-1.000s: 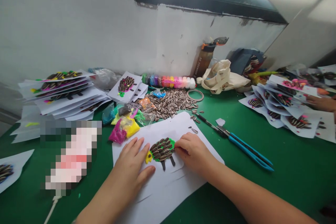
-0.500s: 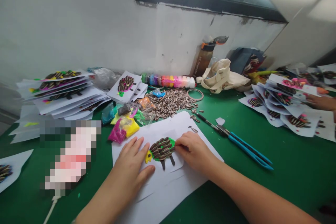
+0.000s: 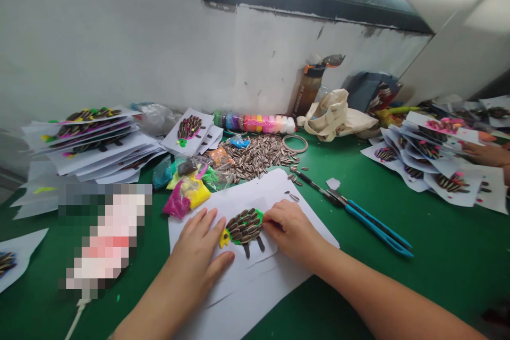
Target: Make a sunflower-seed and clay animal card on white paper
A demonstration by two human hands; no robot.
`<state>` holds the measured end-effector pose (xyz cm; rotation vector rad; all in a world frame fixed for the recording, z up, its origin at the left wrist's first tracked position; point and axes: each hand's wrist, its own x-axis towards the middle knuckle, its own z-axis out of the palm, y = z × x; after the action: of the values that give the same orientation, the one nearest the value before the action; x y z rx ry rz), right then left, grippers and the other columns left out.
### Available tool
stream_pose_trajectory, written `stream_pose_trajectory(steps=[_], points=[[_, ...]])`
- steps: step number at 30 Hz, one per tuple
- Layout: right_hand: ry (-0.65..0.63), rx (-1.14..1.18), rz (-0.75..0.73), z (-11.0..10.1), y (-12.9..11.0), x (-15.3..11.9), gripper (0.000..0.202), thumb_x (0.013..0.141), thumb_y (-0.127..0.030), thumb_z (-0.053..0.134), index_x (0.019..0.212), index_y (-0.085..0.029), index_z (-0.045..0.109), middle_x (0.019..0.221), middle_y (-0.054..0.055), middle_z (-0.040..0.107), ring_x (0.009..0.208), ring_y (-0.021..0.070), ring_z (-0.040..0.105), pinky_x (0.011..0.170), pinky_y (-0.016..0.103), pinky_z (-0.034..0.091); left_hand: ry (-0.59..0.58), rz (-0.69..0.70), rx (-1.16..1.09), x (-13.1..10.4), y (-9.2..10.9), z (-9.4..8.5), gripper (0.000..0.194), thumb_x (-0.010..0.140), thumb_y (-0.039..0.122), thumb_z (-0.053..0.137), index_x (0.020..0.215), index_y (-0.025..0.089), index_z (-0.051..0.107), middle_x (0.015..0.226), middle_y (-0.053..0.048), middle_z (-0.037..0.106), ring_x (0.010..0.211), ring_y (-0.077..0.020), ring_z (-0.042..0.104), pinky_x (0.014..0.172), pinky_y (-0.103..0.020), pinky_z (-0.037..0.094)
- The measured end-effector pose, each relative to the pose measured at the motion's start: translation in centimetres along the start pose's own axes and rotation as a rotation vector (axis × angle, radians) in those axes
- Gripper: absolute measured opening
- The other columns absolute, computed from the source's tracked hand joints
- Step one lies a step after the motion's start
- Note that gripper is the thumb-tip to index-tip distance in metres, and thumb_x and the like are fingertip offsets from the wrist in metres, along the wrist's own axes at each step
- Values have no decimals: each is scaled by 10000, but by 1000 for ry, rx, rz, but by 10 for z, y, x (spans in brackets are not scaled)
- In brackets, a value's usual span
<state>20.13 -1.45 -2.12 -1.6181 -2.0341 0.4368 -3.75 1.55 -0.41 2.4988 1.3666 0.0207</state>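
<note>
A small animal figure (image 3: 245,226) of striped seeds on green clay, with a yellow head and two dark legs, lies on white paper (image 3: 239,297). My left hand (image 3: 205,244) rests flat on the paper beside the yellow head, fingers spread. At the figure's right end, my right hand (image 3: 285,226) is pinched against the green clay edge; what its fingertips hold is too small to make out. A few loose seeds (image 3: 292,195) lie on the paper above my right hand. Behind the paper is a heap of seeds (image 3: 258,156).
Clay bags (image 3: 187,194), a tape ring (image 3: 295,143), a pen (image 3: 314,185) and a blue cutter (image 3: 378,227) surround the paper. Stacks of seed pictures stand left (image 3: 103,154) and right (image 3: 430,156). A bottle (image 3: 308,87) and cloth bag (image 3: 338,117) stand behind. Another person's hand (image 3: 484,154) is far right.
The view has shifted slightly. My right hand stays pinched at the figure's right end, and my left hand remains flat beside the head.
</note>
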Motion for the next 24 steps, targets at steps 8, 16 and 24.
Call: stream_pose_trajectory(steps=[8,16,24], points=[[-27,68,8,-11,0,2,140,846,-115,617,756,-184,701,697,18,635,737,159,550,690,273,377,-18,-13,-3,0,2,-3,582,851,399,564,1365,127,543,1502,-173,407,1395,-404,322,1102,-573,338],[-53,106,38,-13,0,5,149,847,-114,607,759,-183,705,700,17,641,743,157,555,691,267,383,20,-10,-13,-2,0,-1,552,841,410,581,1338,169,574,1481,-144,451,1381,-388,360,1098,-545,365],[-25,131,36,-25,14,20,175,836,-93,584,770,-189,715,727,-1,662,710,131,592,663,229,420,51,22,-29,-2,-2,-1,538,847,400,579,1327,157,581,1464,-161,468,1368,-394,380,1081,-572,372]])
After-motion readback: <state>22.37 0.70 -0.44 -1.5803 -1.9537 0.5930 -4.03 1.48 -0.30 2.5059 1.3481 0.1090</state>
